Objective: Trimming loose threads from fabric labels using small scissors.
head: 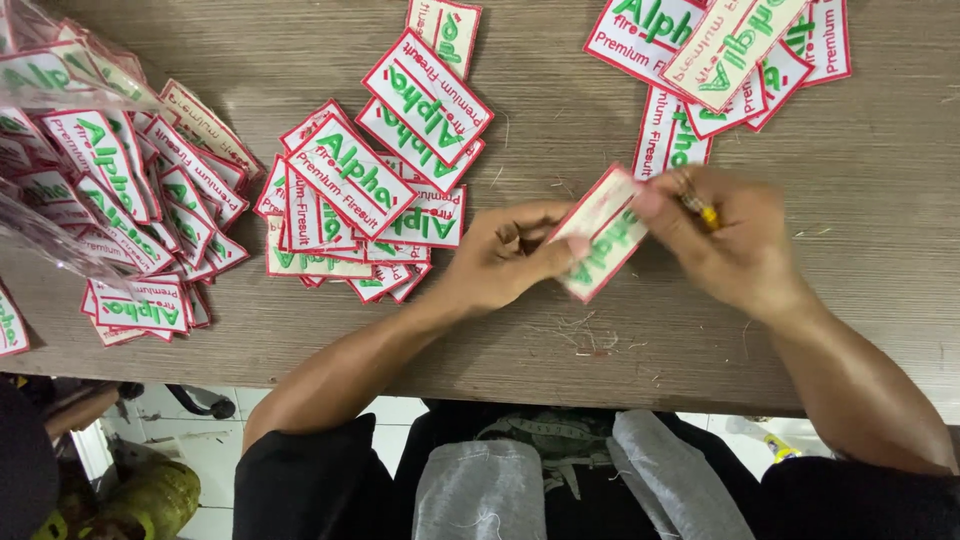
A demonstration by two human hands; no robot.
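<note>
The left hand point(505, 255) pinches the lower end of a white embroidered patch point(603, 235) with red border and green lettering; the right hand point(725, 235) grips its upper end, fingers closed around a small yellow-tipped tool point(703, 212), mostly hidden and blurred. The patch is held just above the wooden table point(880, 160), near its front edge, thread scraps point(580, 335) beneath. A loose pile of patches point(370, 200) lies left, another pile point(725, 60) above, cut off by the frame. Clear plastic bags point(60, 70) overlap more patches far left
</note>
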